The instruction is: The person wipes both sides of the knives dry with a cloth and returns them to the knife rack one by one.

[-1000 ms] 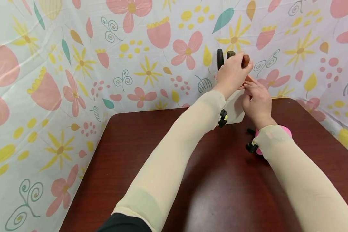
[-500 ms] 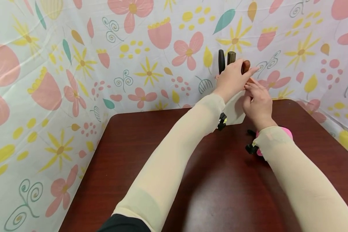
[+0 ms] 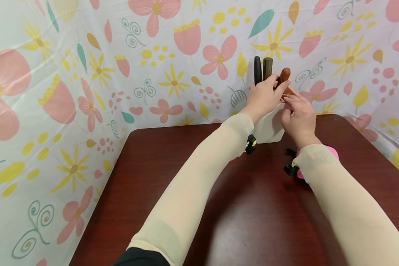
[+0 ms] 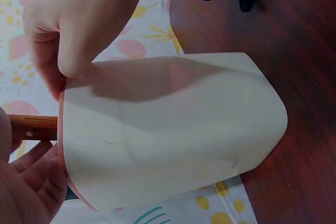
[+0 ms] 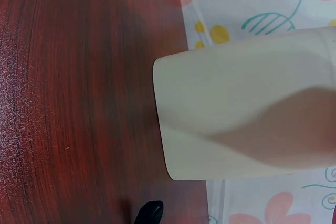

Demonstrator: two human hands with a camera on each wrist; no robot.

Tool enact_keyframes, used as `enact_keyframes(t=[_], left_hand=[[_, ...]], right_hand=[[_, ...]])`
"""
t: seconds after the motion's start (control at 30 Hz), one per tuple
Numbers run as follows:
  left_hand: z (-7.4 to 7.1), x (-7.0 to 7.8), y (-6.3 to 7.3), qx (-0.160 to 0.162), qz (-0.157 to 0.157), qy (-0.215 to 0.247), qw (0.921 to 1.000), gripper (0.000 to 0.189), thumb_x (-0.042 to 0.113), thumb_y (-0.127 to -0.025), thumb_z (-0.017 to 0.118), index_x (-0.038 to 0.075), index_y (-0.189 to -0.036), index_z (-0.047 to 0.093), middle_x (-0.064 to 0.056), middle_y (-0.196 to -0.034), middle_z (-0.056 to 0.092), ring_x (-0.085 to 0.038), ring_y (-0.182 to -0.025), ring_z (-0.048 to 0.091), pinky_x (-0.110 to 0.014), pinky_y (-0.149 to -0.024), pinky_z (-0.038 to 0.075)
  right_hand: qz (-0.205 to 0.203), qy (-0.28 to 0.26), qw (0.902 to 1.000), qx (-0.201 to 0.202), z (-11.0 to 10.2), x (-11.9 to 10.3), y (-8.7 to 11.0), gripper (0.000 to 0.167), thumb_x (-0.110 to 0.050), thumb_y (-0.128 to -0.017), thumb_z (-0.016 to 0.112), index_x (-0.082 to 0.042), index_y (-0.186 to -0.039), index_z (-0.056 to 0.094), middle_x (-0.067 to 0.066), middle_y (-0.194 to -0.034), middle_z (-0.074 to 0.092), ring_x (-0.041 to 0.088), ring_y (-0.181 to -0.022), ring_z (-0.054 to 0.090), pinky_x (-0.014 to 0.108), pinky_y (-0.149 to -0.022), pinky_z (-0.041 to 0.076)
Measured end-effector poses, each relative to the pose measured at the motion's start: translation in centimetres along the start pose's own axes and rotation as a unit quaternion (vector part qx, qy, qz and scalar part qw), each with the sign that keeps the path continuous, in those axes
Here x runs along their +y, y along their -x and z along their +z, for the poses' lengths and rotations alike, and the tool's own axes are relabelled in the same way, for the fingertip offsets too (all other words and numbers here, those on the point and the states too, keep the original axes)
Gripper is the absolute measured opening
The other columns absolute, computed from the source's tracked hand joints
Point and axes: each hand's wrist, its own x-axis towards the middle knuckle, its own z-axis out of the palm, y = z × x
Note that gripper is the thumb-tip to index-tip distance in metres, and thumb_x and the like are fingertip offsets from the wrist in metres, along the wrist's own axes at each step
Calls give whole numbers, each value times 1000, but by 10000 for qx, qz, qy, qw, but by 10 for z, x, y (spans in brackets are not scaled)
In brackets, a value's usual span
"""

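Observation:
A cream-white knife block (image 3: 267, 127) with an orange top stands at the back of the table, lying sideways in both wrist pictures. From its top rise a black handle (image 3: 257, 69), an olive-brown handle (image 3: 267, 68) and a brown wooden knife handle (image 3: 285, 74). Around the wooden handle my left hand (image 3: 262, 96) has its thumb and fingers apart; the left wrist view shows a gap between the fingers (image 4: 39, 174) and the riveted handle, with fingertips at the rim. My right hand (image 3: 300, 118) grips the block's right top edge, thumb on the front face. The blades are hidden.
A pink object (image 3: 332, 152) with black parts is half hidden behind the right forearm on the dark red-brown table (image 3: 173, 177). Flowered cloth (image 3: 186, 81) hangs close behind the block. Each sleeve carries a small black wrist camera.
My left hand has loosened from the wooden handle and slid down and left, so more of the handles shows. My right hand stays on the block. The head view has shifted slightly.

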Motion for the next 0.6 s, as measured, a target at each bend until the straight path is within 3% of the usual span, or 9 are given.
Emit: enact_keyframes(t=[0.13, 0.37, 0.53, 0.6], left_hand=[[1, -6, 3, 108, -239, 481, 9985, 45, 56, -106, 42, 39, -147, 51, 17, -134, 65, -1, -122, 62, -21, -103, 49], [-2, -24, 14, -106, 125, 909, 9957, 42, 46, -106, 49, 35, -147, 53, 16, -123, 69, 2, -112, 64, -15, -92, 50], [-18, -64, 21, -160, 511, 892, 9946, 44, 40, -106, 49, 26, -147, 55, 6, -130, 70, -4, -113, 66, -16, -94, 51], [-28, -85, 24, -223, 490, 883, 9946, 45, 39, -106, 49, 26, -148, 54, 3, -133, 69, -6, -115, 66, -19, -97, 52]], right_hand=[[-10, -59, 10000, 3, 1, 2, -1, 37, -10, -95, 50, 1, -123, 73, 18, -126, 72, 38, -132, 61, 48, -118, 43], [247, 66, 9996, -94, -9, 15, -1, 38, -14, -97, 50, -3, -125, 73, 16, -129, 72, 36, -134, 60, 46, -119, 42], [244, 127, 9995, -169, -16, 24, -5, 39, -15, -99, 48, -3, -127, 71, 17, -131, 71, 37, -135, 58, 45, -121, 39], [269, 165, 9993, -191, -19, 26, -7, 39, -16, -99, 48, -3, -128, 71, 17, -131, 70, 36, -135, 58, 44, -122, 39]])
